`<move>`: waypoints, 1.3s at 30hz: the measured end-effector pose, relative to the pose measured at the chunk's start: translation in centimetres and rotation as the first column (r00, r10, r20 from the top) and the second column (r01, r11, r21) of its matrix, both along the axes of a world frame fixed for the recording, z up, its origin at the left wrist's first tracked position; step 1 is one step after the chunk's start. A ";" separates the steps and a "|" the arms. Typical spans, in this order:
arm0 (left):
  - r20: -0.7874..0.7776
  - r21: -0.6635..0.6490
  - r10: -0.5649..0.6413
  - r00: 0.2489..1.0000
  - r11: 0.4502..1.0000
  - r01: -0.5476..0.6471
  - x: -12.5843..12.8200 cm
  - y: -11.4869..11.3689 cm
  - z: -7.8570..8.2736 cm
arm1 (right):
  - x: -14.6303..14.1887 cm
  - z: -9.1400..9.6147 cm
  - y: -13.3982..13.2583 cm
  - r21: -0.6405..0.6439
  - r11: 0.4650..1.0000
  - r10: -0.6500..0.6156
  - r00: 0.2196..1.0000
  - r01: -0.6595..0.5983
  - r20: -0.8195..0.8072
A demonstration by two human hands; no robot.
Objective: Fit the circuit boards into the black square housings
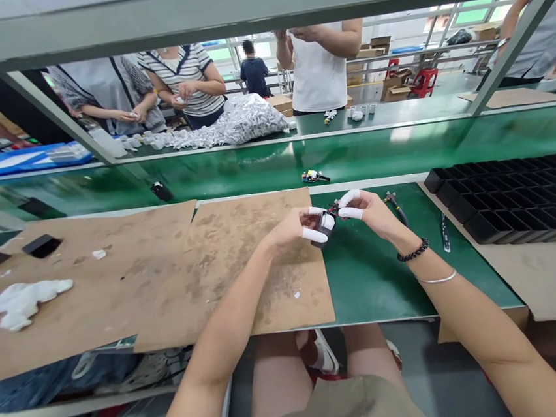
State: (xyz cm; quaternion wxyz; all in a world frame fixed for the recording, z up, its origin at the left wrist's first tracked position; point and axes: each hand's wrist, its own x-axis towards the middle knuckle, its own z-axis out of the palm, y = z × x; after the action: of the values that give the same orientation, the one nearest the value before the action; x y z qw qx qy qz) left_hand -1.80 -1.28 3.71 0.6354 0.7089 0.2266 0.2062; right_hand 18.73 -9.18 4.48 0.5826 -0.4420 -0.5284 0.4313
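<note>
Pinching a small wired part (327,222), both hands (293,228) (367,211) hover over the cardboard's edge (324,276).

A small dark part (323,229) with a pale face and thin red and dark wires coming off its upper right end is held in the air between two hands, just above the edge where a brown cardboard sheet meets the green bench top. It is pinched at its left and lower side and at its wired end, tilted with the wires pointing up and to the right. Its finer details are too small to make out.
</note>
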 end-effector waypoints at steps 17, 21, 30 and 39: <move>-0.018 0.607 0.490 0.871 0.698 -0.380 2.3 -1.7 -2.5 | -3.2 -4.0 0.1 0.059 0.957 -0.287 0.954 0.282 0.085; 0.100 0.210 0.417 0.903 0.878 -0.429 -0.1 3.7 -2.5 | -3.6 -2.8 0.1 0.173 0.926 -0.359 0.923 0.334 0.139; 0.066 0.216 0.885 0.460 0.438 -0.873 -6.4 11.1 -6.2 | -10.1 -5.0 -0.6 0.264 0.945 -0.010 0.787 -0.194 0.616; -0.062 0.401 0.848 0.526 0.504 -0.765 -5.8 11.7 -7.3 | -9.8 -5.9 -1.1 0.308 0.925 -0.059 0.717 -0.222 0.694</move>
State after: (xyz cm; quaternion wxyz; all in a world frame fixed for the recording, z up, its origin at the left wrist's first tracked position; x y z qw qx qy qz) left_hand -7.58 10.41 -3.62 0.3031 0.6320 0.5739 0.4234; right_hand 8.94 -10.25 -1.41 0.3951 -0.4285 -0.7980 0.1531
